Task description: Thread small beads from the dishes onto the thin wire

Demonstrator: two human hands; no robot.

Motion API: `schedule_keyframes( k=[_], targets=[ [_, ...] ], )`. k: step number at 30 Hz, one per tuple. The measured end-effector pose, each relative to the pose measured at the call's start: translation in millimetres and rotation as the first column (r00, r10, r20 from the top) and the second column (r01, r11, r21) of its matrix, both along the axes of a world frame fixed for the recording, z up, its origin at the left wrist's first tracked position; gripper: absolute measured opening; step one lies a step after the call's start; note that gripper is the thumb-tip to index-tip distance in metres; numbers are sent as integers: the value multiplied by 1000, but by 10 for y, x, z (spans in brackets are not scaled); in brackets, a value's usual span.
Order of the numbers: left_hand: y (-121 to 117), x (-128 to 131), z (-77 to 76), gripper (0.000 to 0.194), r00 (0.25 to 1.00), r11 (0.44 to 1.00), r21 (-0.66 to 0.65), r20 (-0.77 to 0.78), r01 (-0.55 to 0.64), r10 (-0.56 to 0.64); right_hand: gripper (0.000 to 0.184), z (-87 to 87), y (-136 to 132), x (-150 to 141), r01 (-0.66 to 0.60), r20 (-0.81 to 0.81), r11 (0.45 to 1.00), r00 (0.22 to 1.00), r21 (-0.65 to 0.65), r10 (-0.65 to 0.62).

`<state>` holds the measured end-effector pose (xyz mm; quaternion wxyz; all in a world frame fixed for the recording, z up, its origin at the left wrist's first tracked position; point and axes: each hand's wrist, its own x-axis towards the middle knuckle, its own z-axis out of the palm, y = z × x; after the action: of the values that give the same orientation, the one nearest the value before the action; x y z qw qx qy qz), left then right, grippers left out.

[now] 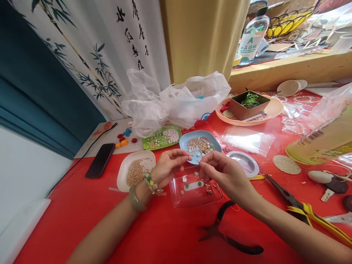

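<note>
We see the fingertips of both hands drawn together over the near rim of the blue dish (183, 141), pinching something too small to make out: the left hand (167, 167) brings thumb and forefinger together from the left, the right hand (224, 172) meets it with thumb and forefinger closed from the right, its other fingers curled. Directly below them sits a clear plastic tray (192, 196) holding a few scattered beads and small gold bits. The blue dish behind the fingers is heaped with gold and pale beads. To the left, touching nothing, lie a white dish of gold beads (123, 172) and a green tray of pearls (162, 138); a black phone (100, 160) rests further left near the table edge. On the right we find a small silver dish (244, 163), then yellow-handled pliers (302, 209); black pliers (228, 238) lie in front of the tray between the forearms. Crumpled plastic bags (181, 101) crowd the back. The red tabletop (82, 212) lies bare at the near left.
</note>
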<state>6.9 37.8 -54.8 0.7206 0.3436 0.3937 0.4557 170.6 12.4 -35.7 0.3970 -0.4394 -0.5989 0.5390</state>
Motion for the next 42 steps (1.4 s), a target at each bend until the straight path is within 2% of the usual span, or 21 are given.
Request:
schedule_keyframes(
  k=[9,26,32,38,42],
  targets=[
    [-1,7,13,12,1000,1000,26,-7,17,-17,5,-33,2,7,23,100,999,995,40,-27],
    [-11,5,9,12,997,997,60,-64,41,-37,6,-55,7,14,22,149,999,989,38,-27],
    [-20,14,26,10,990,981,188,-140,39,-13,11,-59,36,25,-26,78,998,996,-49,30],
    [-27,18,42,8,971,944,329,-234,23,58,16,-8,60,26,-151,-83,973,987,-177,138],
    [-49,28,57,7,970,944,328,-239,43,39,17,-4,56,31,-227,-169,951,966,-210,194]
  ],
)
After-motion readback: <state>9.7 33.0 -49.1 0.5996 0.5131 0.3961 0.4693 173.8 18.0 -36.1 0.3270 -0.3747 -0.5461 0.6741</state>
